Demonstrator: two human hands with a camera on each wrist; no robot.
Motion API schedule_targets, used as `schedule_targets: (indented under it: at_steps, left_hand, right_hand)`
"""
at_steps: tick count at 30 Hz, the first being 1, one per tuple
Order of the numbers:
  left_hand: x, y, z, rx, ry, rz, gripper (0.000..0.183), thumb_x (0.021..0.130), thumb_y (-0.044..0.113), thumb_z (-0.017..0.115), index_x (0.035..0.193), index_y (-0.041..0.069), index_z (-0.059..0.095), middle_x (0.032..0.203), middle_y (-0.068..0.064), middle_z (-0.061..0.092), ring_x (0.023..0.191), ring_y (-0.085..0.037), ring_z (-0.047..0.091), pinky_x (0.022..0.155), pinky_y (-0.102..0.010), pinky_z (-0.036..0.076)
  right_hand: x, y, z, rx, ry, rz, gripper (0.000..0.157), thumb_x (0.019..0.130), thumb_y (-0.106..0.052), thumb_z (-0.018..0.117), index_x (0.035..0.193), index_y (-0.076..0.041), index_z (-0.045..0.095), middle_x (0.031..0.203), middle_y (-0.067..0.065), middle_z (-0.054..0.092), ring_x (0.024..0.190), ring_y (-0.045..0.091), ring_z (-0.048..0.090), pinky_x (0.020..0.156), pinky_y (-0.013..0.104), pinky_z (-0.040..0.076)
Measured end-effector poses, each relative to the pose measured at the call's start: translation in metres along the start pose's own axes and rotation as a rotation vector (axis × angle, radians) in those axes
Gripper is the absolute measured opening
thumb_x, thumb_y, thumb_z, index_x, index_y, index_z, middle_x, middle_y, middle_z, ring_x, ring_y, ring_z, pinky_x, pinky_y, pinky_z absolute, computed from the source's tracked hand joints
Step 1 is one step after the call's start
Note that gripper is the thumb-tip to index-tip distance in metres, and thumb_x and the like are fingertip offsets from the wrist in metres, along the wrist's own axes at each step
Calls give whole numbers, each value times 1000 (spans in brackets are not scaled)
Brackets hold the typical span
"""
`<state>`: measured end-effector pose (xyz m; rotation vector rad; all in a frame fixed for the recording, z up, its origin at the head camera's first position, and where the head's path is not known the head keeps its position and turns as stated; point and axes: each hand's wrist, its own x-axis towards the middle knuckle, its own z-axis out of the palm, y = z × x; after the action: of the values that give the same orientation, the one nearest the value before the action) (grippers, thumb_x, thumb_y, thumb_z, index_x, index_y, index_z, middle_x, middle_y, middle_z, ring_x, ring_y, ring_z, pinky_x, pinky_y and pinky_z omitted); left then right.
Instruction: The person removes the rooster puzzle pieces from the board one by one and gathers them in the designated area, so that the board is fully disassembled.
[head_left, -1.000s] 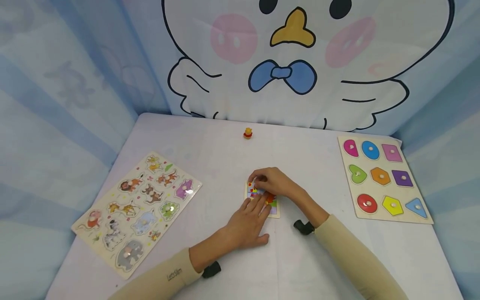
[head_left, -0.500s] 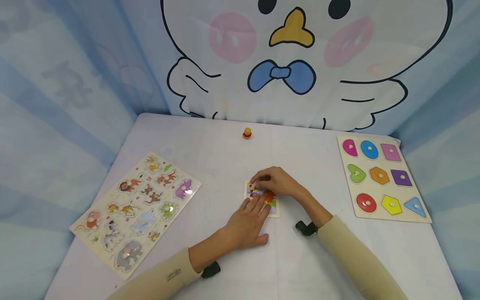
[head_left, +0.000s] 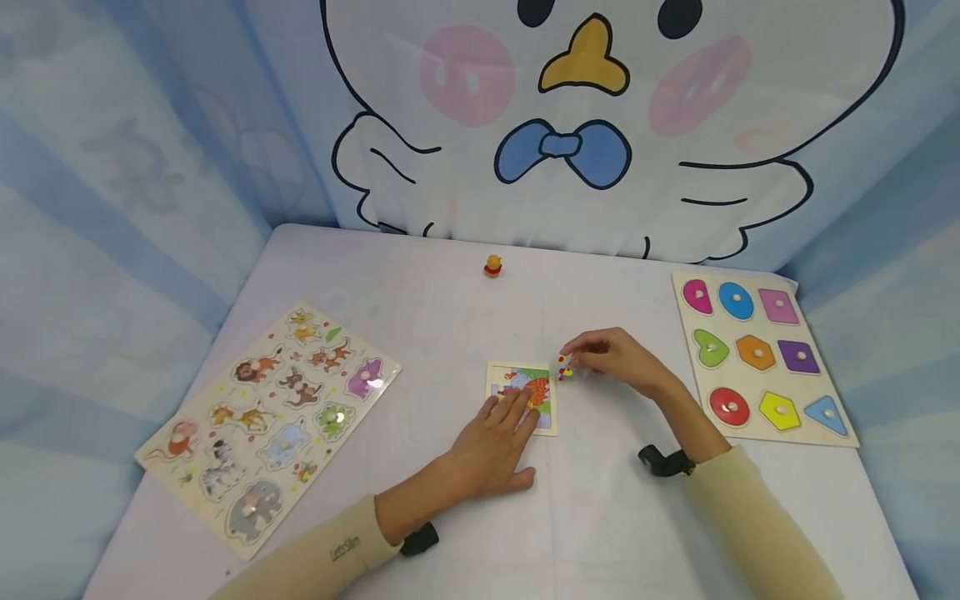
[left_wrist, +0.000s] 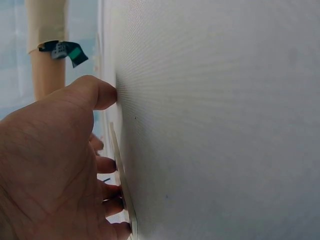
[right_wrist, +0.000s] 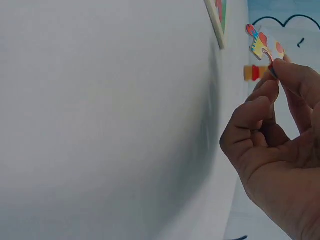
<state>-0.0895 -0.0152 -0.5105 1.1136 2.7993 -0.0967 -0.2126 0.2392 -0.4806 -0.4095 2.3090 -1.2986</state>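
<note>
A small square jigsaw puzzle (head_left: 552,432) with a colourful picture lies flat in the middle of the table. My left hand (head_left: 491,446) rests its straight fingers across the puzzle's lower part, thumb spread to the side; in the left wrist view the fingertips meet the thin puzzle board (left_wrist: 131,212). Just right of the puzzle, my right hand (head_left: 617,360) pinches a jigsaw piece (head_left: 564,367) between thumb and finger. In the right wrist view that piece (right_wrist: 263,42) shows white, yellow and red print with a knobbed edge, held above the tabletop.
A large animal peg puzzle (head_left: 311,379) lies at an angle on the left. On the right is a shape peg board (head_left: 731,367) with coloured shapes. A tiny yellow-and-red figure (head_left: 492,267) stands near the back edge. Curtains (head_left: 150,250) enclose the table.
My right hand has lifted a piece from the puzzle's upper part and moved right with it, uncovering the picture. The left hand has stayed in place on the puzzle.
</note>
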Motion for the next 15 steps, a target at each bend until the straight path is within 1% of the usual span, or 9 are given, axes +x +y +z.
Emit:
schedule_targets:
  at_steps: [3,5,9,15]
  left_hand:
    - [-1,0,-2,-4,-14,-2,80,94,62,44,153,9,33,162,-17,13,148,-29,12,114,-46,20]
    - [-1,0,-3,-7,-23,-4,80,94,62,43,153,9,32,162,-17,12,148,-30,12,115,-46,19]
    - [-1,0,-3,-20,-28,-7,80,94,61,43,154,9,31,163,-17,11,148,-30,10,115,-46,18]
    - [1,1,0,-36,-7,2,80,94,61,43,153,9,32,162,-17,12,148,-30,11,115,-46,19]
  right_hand:
    - [-10,10,-9,-5,3,50,18,94,-19,68,109,-12,75,96,10,66,84,30,54,70,35,48]
    - [-14,15,-13,-10,-3,63,19,94,-18,68,109,-10,75,98,10,66,85,28,53,70,33,46]
    - [-16,20,-15,-38,-2,56,19,94,-18,69,109,-10,75,102,8,67,89,25,53,71,30,46]
    - [-14,24,-12,-165,48,22,16,92,-15,70,106,-13,77,101,2,70,90,23,56,76,30,49]
